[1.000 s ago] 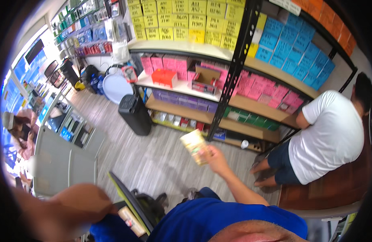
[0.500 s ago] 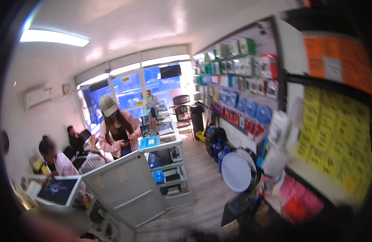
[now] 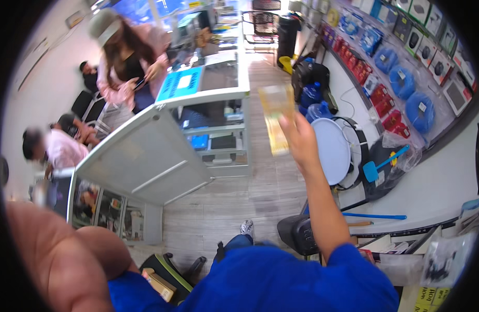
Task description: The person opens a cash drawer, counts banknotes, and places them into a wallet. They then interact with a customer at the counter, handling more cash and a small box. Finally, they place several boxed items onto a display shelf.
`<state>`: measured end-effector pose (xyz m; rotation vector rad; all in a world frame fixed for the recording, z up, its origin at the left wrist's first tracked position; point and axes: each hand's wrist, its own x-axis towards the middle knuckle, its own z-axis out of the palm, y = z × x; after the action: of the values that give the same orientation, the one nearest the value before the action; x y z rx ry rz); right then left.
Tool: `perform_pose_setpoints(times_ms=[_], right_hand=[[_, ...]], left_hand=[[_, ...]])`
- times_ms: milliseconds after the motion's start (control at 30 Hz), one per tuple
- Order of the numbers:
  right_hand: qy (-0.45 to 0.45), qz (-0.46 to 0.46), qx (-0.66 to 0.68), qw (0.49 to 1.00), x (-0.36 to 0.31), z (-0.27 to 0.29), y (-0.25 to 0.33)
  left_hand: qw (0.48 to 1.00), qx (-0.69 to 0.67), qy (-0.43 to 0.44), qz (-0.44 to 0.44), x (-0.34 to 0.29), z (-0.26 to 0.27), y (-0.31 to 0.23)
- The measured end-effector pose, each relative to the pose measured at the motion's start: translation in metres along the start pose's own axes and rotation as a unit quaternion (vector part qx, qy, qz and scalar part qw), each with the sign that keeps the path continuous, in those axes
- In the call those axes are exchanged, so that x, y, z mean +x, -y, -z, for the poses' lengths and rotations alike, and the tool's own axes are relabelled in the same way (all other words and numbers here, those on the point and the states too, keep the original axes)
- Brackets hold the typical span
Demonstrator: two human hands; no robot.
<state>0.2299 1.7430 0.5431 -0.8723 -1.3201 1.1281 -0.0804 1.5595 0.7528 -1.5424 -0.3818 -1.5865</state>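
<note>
The right grip (image 3: 302,141) closes thumb and fingers on the near end of some yellowish banknotes (image 3: 276,118), held up between the display table (image 3: 224,96) at left and a round pale disc (image 3: 332,152) at right. The left arm (image 3: 68,255) bends at near left; I cannot tell its grip.

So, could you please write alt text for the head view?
The wearer's right hand holds out a yellowish slip of paper above a shop floor. Beyond a grey panel at left stands a person in a pale cap, holding a small dark object; packaged goods hang along the right wall.
</note>
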Motion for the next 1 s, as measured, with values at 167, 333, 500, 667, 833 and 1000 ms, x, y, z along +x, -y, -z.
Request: perform_pose_setpoints(times_ms=[167, 333, 500, 667, 833, 1000], right_hand=[[-0.013, 0.003, 0.105, 0.994, 0.259, 0.009, -0.041], [0.139, 0.022, -0.020, 0.990, 0.451, -0.087, -0.132], [0.209, 0.015, -0.322, 0.923, 0.604, -0.119, -0.225], [0.299, 0.086, -0.328, 0.892, 0.670, -0.059, -0.238], [0.234, 0.008, -0.243, 0.941, 0.765, 0.143, -0.340], [-0.040, -0.208, -0.306, 0.928, 0.821, 0.437, -0.531]], left_hand=[[0.959, -0.092, 0.221, 0.152, -0.095, -0.206, 0.084], [0.825, 0.006, 0.496, 0.271, -0.271, -0.352, 0.203], [0.754, 0.081, 0.545, 0.357, -0.440, -0.444, 0.312], [0.650, 0.145, 0.684, 0.299, -0.545, -0.438, 0.388], [0.570, 0.214, 0.684, 0.402, -0.497, -0.487, 0.392], [0.612, 0.054, 0.713, 0.338, -0.447, -0.717, 0.424]])
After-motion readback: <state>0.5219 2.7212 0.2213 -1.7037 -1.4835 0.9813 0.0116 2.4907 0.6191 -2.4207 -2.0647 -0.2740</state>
